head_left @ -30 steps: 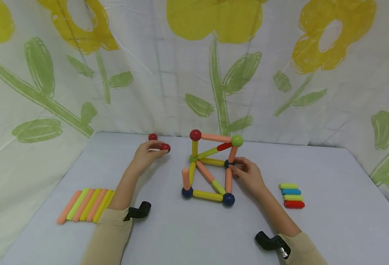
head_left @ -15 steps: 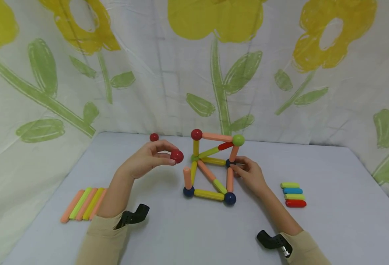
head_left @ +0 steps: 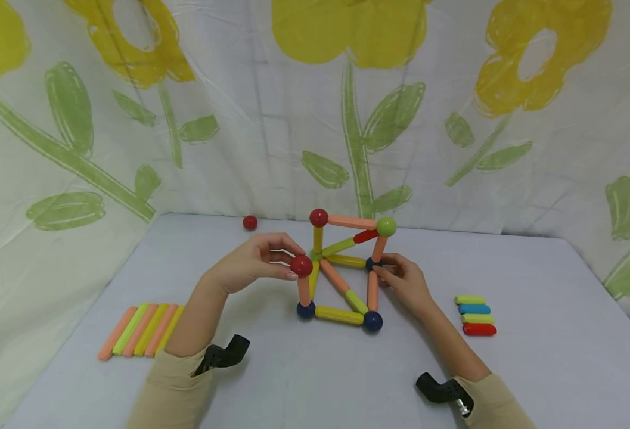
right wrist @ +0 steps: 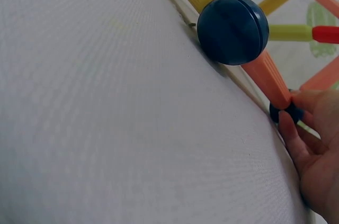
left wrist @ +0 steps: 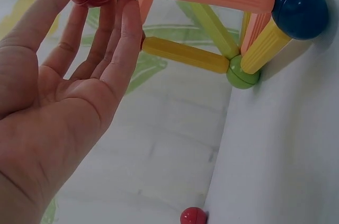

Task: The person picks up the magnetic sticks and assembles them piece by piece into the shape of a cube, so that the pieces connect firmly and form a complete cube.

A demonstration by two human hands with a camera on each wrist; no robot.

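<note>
Frame: we see the stick-and-ball frame (head_left: 338,316) standing between both hands.
Left hand (head_left: 253,262): thumb and fingers pinch the red ball (head_left: 301,266); we find it nearer than the right.
Right hand (head_left: 405,285): pinches the rear navy ball (head_left: 370,264).
Orange stick (head_left: 305,291): near-left corner, long axis close to upright, below the red ball.
Red ball: at the stick's upper end; we see them touching.

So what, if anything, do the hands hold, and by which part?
The left hand pinches a red ball by its left side, atop an upright orange stick; the right hand pinches the farthest blue ball by its right side.
</note>
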